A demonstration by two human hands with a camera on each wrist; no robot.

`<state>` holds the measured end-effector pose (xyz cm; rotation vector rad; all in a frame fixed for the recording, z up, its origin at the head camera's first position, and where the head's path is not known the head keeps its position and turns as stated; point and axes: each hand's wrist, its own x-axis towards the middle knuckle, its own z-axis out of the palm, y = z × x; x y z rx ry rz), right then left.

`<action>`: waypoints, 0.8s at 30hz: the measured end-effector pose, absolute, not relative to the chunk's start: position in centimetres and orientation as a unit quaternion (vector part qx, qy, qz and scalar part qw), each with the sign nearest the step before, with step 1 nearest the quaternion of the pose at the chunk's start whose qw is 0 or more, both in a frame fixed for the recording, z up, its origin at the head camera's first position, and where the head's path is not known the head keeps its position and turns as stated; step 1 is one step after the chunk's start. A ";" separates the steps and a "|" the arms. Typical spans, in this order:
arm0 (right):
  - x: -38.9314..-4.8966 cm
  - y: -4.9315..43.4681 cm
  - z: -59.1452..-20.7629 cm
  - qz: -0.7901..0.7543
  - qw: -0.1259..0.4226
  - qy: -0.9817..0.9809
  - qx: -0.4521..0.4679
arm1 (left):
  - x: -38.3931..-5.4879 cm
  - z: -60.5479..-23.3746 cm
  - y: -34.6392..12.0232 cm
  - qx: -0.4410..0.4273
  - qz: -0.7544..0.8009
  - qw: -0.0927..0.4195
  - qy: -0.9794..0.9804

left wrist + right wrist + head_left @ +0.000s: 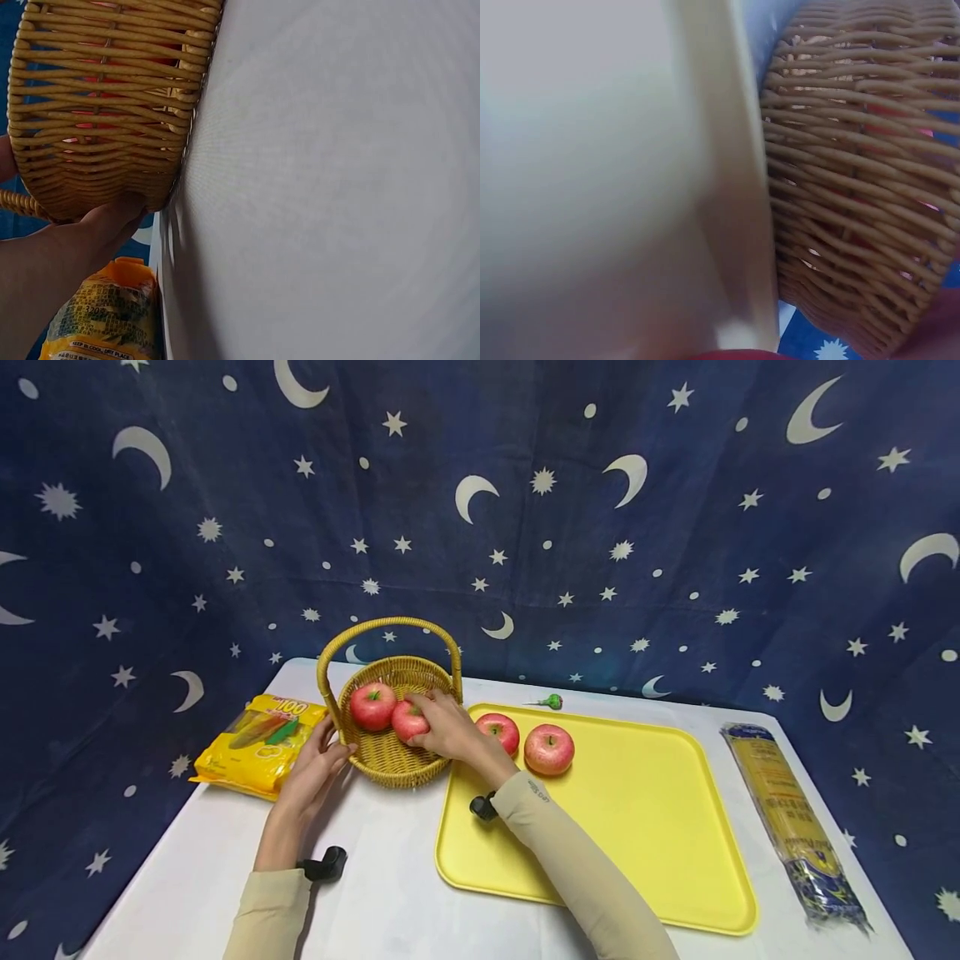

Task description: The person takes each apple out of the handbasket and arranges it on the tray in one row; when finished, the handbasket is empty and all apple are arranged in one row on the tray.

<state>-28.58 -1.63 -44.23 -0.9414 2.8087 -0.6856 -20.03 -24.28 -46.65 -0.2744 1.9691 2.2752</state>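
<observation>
A wicker basket [397, 772] with a tall arched handle stands at the left of the table, a red apple [372, 707] inside it at the left. My left hand [313, 767] holds the basket's left side, thumb at the rim near the handle's foot; the left wrist view shows its fingers [116, 217] against the woven wall. Reaching in over the right rim, my right hand [448, 727] grips a second apple [407, 722] beside the first. In the right wrist view the basket wall [855, 165] fills the right side, and the right hand's grip is hidden.
Right of the basket lies a yellow tray [637, 810] with two apples [549, 749] at its back left. A yellow snack bag [258, 747] lies left of the basket. A small green object [553, 702] sits behind the tray, and a long pasta packet [787, 818] lies right of it.
</observation>
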 end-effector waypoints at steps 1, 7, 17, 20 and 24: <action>-28.5 -1.6 -44.3 -0.230 0.044 0.922 -0.308 | -20.0 -46.7 -24.3 -0.090 0.751 0.060 0.651; -27.6 -1.1 -44.3 -0.297 0.011 0.908 -0.297 | -19.9 -46.7 -24.3 -0.079 0.751 0.059 0.653; -25.4 0.9 -43.5 -0.420 -0.003 0.853 -0.309 | -19.8 -47.0 -24.6 -0.080 0.753 0.064 0.650; -24.7 1.8 -43.2 -0.438 -0.005 0.846 -0.304 | -19.8 -47.0 -24.6 -0.077 0.755 0.065 0.648; -23.7 3.2 -42.8 -0.455 -0.012 0.842 -0.289 | -20.0 -46.9 -24.5 -0.069 0.753 0.065 0.652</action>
